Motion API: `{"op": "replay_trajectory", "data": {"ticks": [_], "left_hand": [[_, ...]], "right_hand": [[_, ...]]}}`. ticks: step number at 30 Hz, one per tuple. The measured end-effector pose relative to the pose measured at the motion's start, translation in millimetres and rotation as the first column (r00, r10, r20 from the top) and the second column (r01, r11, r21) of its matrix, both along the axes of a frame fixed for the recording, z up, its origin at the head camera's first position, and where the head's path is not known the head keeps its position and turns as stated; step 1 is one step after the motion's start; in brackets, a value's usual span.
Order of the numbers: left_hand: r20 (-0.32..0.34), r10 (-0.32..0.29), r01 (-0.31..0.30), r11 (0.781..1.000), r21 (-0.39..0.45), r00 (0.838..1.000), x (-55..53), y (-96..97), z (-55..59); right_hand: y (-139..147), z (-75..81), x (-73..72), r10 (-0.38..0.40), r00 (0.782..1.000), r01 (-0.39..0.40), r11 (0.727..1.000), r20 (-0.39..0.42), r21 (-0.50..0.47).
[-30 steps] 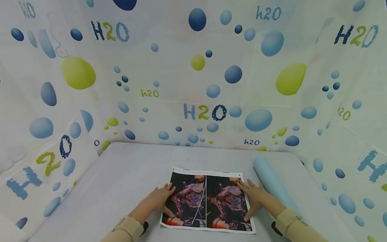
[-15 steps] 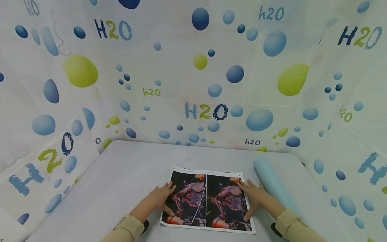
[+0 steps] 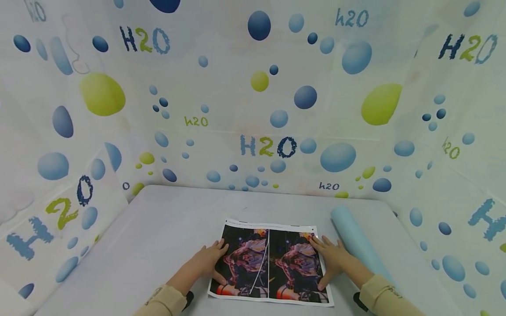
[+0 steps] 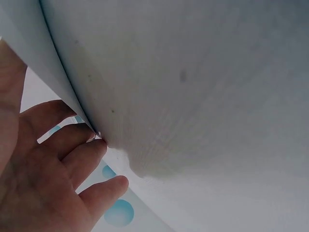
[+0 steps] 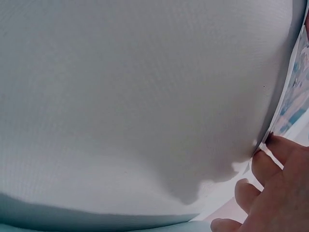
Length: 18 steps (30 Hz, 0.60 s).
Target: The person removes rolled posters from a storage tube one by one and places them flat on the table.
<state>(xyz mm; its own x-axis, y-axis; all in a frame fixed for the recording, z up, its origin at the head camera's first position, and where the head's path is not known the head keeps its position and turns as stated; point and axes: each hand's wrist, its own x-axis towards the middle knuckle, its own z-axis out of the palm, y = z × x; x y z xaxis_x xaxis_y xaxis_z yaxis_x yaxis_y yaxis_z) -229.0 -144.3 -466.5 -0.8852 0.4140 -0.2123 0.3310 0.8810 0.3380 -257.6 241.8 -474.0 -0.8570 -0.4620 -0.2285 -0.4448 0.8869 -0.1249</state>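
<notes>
A printed paper sheet [image 3: 293,272] lies on the white table, with two similar dark, colourful pictures side by side. A thin white line slants across the left picture. My left hand [image 3: 208,260] rests along the sheet's left edge, thumb over the picture and fingers spread. On the right edge, my right hand [image 3: 333,258] touches the paper in the same way. In the left wrist view the fingertips of the left hand [image 4: 53,166] meet the table beside the paper's edge. The right wrist view has the right hand [image 5: 282,188] at the printed sheet's border [image 5: 292,96].
A light blue roll [image 3: 357,239] lies slantwise on the table [image 3: 166,228], just right of my right hand. Behind and on both sides hangs a white sheet [image 3: 221,87] printed with blue and green drops and H2O lettering.
The head view tilts slightly and returns. Both hands and the paper stay in place.
</notes>
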Motion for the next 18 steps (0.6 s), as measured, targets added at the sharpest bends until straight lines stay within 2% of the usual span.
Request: {"op": "replay_trajectory", "data": {"ticks": [6, 13, 15, 18], "left_hand": [[0.003, 0.005, -0.006, 0.999, 0.042, 1.0, 2.4, 0.3, -4.8], [0.023, 0.03, -0.032, 0.997, 0.075, 0.999, 0.2, -1.9, -9.6], [0.024, 0.03, -0.032, 0.996, 0.078, 0.999, 0.4, -1.0, -9.1], [-0.014, 0.029, -0.028, 0.997, 0.078, 0.999, 1.9, 2.1, -4.6]], "right_hand": [[0.2, 1.2, 0.7, -0.017, 1.0, 0.017, 1.0, 0.015, 0.007], [-3.8, 4.6, 2.7, -0.022, 1.0, 0.022, 1.0, 0.002, 0.009], [-5.1, 5.1, 3.2, -0.025, 1.0, 0.025, 0.999, -0.004, 0.027], [-6.7, 4.6, 3.4, -0.02, 1.0, 0.021, 0.999, -0.022, 0.036]]}}
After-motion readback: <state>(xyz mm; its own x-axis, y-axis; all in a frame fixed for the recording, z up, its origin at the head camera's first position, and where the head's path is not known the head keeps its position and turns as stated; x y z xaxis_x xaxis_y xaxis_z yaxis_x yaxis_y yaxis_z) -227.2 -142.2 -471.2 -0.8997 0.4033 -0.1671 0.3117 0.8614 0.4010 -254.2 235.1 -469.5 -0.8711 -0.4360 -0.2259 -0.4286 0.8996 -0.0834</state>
